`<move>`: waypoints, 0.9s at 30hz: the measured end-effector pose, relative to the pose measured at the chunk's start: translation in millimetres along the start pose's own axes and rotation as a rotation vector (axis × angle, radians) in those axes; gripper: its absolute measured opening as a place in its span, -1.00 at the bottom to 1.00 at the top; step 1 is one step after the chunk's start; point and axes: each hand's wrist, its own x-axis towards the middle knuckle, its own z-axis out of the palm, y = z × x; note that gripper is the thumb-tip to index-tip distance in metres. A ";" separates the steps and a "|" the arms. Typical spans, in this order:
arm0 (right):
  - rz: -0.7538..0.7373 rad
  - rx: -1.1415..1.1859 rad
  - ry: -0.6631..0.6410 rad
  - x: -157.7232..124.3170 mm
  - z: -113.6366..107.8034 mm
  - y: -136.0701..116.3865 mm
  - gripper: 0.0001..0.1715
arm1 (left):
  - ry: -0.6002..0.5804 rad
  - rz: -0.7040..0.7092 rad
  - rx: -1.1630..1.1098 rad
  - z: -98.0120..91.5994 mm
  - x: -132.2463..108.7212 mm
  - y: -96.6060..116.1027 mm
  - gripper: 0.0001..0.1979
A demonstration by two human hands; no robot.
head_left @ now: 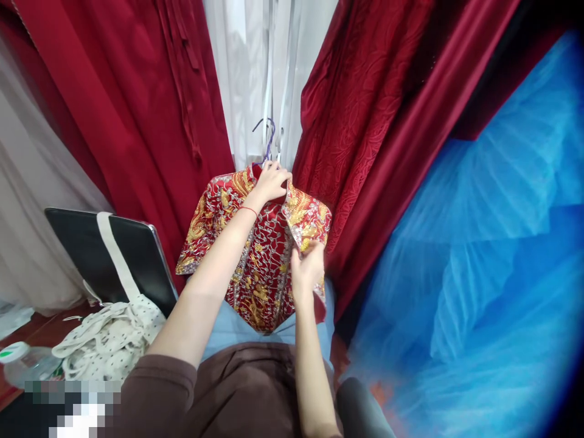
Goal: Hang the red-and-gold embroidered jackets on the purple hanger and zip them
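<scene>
A short red jacket [262, 261], thick with gold and silver embroidery, hangs in front of my lap on a purple hanger [270, 137] whose hook stands above the collar. My left hand [272, 180] is closed at the jacket's neck, just under the hook; whether it also grips the hanger is hidden. Lower down, my right hand [308, 267] pinches the jacket's edge on the right side, thumb on the embroidered face. The jacket's far sleeve, on the left, hangs loose.
Red garments [137, 121] hang on the left, and a red lace garment [365, 121] on the right. Blue tulle [493, 255] fills the far right. At left are a black chair back [77, 249], a white dotted bag [109, 340] and a clear jar [34, 365].
</scene>
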 end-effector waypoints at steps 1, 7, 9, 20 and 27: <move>0.058 -0.030 0.014 1.2 -0.4 11.7 -0.62 | -0.012 0.007 0.010 1.1 0.9 -0.7 -0.77; -0.001 -0.058 -0.110 2.6 -36.8 27.1 -0.73 | -0.030 0.011 -0.017 2.7 3.2 -5.8 -0.78; -0.055 0.003 -0.108 -4.4 -47.0 11.7 -0.67 | -0.024 -0.003 -0.017 2.8 3.4 -5.9 -0.79; -0.158 -0.071 -0.196 -40.5 13.2 -39.9 -0.79 | 0.005 -0.097 0.003 8.9 6.3 -0.7 -0.78; -0.112 -0.095 -0.339 -43.4 40.0 -53.6 -0.78 | 0.023 -0.076 0.166 12.6 9.8 -0.1 -0.77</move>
